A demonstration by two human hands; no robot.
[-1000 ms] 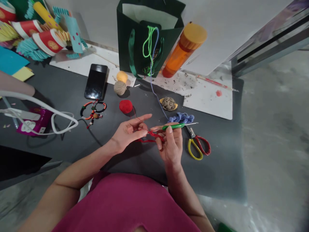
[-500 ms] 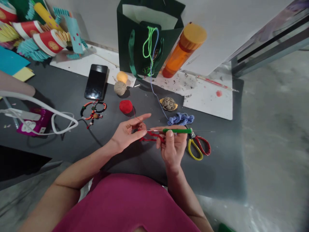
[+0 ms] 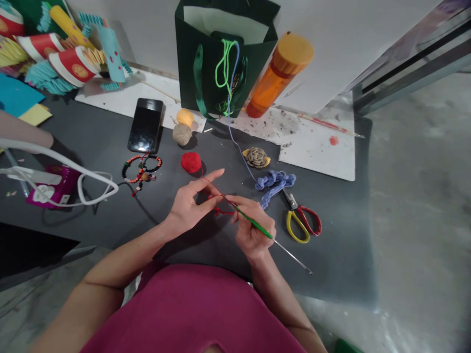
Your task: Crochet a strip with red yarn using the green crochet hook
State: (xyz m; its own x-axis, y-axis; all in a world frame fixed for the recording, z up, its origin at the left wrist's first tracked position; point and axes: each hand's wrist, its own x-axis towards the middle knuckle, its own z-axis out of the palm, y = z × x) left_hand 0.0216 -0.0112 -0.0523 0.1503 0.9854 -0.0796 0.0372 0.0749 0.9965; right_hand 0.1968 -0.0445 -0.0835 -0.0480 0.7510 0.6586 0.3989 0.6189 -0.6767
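Note:
My right hand (image 3: 255,228) is closed round the green handle of a crochet hook (image 3: 257,224), whose bare metal end slants down to the right. The hook's tip meets a strip of red crochet (image 3: 220,212) between my two hands. My left hand (image 3: 191,203) pinches that red work between thumb and finger, its index finger stretched out with the yarn running past it. A thin strand leads up to a red yarn ball (image 3: 191,162) on the dark table. Part of the red strip is hidden by my fingers.
Right of my hands lie blue crochet (image 3: 275,181) and scissors (image 3: 300,218) with yellow and red handles. Beyond are a crocheted flower (image 3: 256,157), a green paper bag (image 3: 206,68) and an orange bottle (image 3: 279,73). A phone (image 3: 146,125), beads (image 3: 142,169) and a white cable (image 3: 99,196) lie left.
My right hand has turned the crochet hook from nearly level to slanting, its free end swinging down. The hand has shifted slightly left, uncovering more blue crochet. My left index finger has moved slightly left.

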